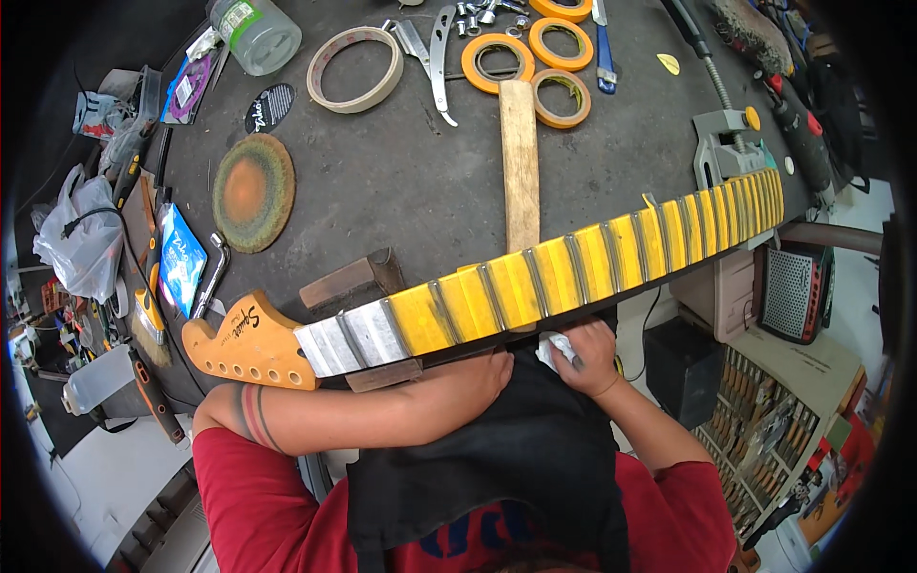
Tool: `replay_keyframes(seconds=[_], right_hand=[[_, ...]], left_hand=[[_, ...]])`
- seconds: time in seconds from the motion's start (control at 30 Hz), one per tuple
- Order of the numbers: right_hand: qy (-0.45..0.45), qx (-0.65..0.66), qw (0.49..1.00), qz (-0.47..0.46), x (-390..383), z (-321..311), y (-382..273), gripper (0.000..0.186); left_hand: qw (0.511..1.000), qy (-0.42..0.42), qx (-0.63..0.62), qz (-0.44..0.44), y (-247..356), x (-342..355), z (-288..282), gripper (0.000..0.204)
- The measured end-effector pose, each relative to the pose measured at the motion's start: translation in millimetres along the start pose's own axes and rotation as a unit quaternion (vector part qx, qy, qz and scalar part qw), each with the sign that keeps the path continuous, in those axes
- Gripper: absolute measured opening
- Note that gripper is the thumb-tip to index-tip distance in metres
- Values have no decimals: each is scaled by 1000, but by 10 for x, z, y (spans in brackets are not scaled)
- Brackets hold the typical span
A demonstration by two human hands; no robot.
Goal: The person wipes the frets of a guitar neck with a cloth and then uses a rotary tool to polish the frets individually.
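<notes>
A guitar neck (pixel 535 286) lies across the bench from lower left to upper right. Yellow tape covers the fretboard between the metal frets, with silver-grey tape (pixel 353 342) at the headstock end. Its wooden headstock (pixel 250 346) points left. My left forearm runs along the near edge; my left hand (pixel 492 374) is against the neck's near side, its fingers largely hidden. Close to the neck's middle, my right hand (pixel 590 359) is closed on a crumpled white tissue (pixel 556 348). A dark block support (pixel 353 282) sits beneath the headstock end.
A clamp (pixel 724 143) stands by the neck's far right end. Beyond the neck are a wooden stick (pixel 520 158), orange tape rolls (pixel 498 61), a beige tape roll (pixel 355 69), a folding razor (pixel 437 62), a round pad (pixel 252 193) and a clear jar (pixel 258 38).
</notes>
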State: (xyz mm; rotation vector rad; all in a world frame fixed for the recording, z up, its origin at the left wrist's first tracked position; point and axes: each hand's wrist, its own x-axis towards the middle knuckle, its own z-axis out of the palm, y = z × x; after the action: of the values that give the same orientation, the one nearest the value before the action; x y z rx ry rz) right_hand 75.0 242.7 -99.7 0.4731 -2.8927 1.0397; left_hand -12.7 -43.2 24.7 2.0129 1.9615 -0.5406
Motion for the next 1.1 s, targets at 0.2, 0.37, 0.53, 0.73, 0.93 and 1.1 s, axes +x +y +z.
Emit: replay_keyframes(seconds=[0.2,0.37,0.53,0.73,0.93,1.1], right_hand=[[-6,-3,1000,-1,14,-12,19,48],[-12,2,1000,0,-14,-5,48,52],[-21,1,1000,12,5,-13,36,53],[-12,-3,1000,10,13,-2,29,53],[-15,-3,1000,20,-55,35,44,37],[-10,-1,999,30,-44,44,29,27]], left_hand=[[999,-2,-30,-19,57,27,76,63],[999,2,-27,-41,93,37,100,62],[998,-11,-20,-51,84,33,59,62],[999,-12,-18,-44,62,37,78,62],[999,-8,-3,-39,-18,6,-37,60],[1000,-8,21,-9,-171,-36,-140,58]])
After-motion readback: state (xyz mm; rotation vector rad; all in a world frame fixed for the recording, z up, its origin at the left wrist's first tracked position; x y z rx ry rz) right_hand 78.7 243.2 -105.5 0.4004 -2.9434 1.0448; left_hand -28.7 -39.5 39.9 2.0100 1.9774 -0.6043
